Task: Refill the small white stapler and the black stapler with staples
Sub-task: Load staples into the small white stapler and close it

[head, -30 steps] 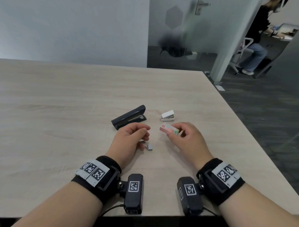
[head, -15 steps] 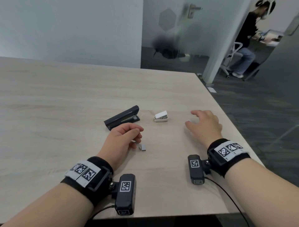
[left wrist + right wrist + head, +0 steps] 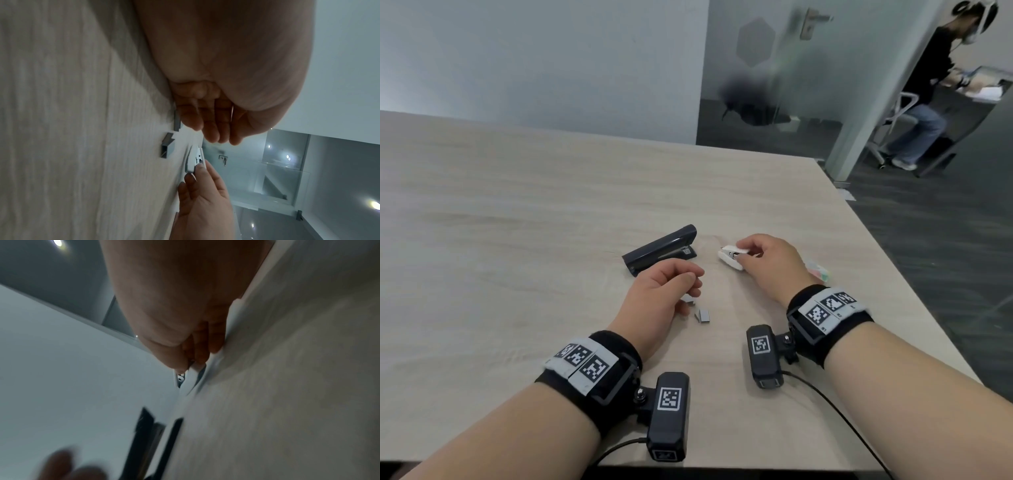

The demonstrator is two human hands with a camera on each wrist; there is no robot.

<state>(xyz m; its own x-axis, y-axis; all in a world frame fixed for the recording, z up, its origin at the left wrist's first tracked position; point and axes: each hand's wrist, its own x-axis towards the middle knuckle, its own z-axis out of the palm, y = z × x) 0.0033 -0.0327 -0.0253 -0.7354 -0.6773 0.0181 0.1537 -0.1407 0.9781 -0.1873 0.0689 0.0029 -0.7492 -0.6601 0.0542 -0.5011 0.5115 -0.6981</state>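
The black stapler (image 3: 659, 251) lies closed on the table (image 3: 517, 222), just beyond my left hand (image 3: 671, 291). That hand rests with fingers loosely curled, and I see nothing in it. Two short staple strips (image 3: 703, 315) lie beside its fingertips, one of them partly under the fingers; the left wrist view shows the strips (image 3: 167, 147) too. My right hand (image 3: 763, 260) grips the small white stapler (image 3: 732, 255) by thumb and fingers, its front end a little open. The right wrist view shows the white stapler (image 3: 189, 381) close to the tabletop, under my fingers.
A small colourful staple box (image 3: 816, 272) lies on the table behind my right hand, near the right table edge (image 3: 914, 274). Beyond a glass partition a seated person (image 3: 928, 89) works at another desk.
My right hand set the staple box down at the right, then moved left and took hold of the small white stapler. The left hand stayed by the staple strips.
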